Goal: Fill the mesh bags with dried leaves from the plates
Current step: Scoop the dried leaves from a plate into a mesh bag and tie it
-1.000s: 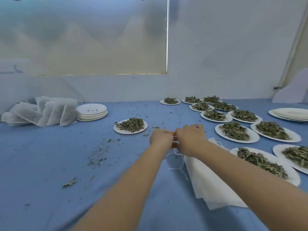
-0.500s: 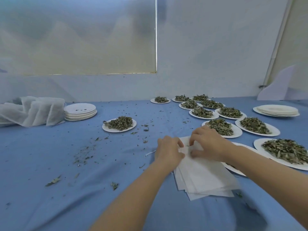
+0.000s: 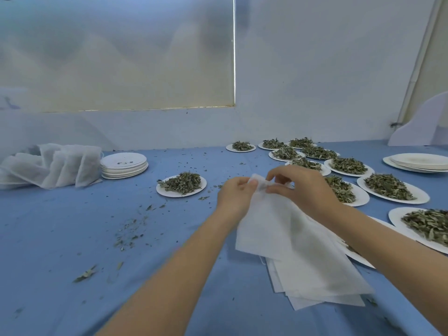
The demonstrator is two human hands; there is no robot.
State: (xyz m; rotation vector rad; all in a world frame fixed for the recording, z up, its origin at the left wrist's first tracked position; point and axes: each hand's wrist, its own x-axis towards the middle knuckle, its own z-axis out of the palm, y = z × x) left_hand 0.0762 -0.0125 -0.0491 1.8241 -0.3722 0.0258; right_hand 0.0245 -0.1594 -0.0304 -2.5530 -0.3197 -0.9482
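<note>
A white mesh bag (image 3: 269,229) is lifted at its top edge off a stack of flat empty bags (image 3: 315,284) in front of me. My left hand (image 3: 234,196) pinches the bag's top left corner. My right hand (image 3: 300,187) pinches the same top edge just to the right. A paper plate of dried leaves (image 3: 181,184) sits just beyond my left hand. Several more plates of leaves (image 3: 392,189) spread over the right side of the table.
Filled mesh bags (image 3: 48,166) lean in a row at the far left, beside a stack of used plates (image 3: 124,164). Another plate stack (image 3: 419,162) stands far right. Leaf crumbs (image 3: 128,232) litter the blue tablecloth. A wall runs behind the table.
Both hands went from pulling a string together, down to the flat bag stack, and have now raised the top bag's edge off it.
</note>
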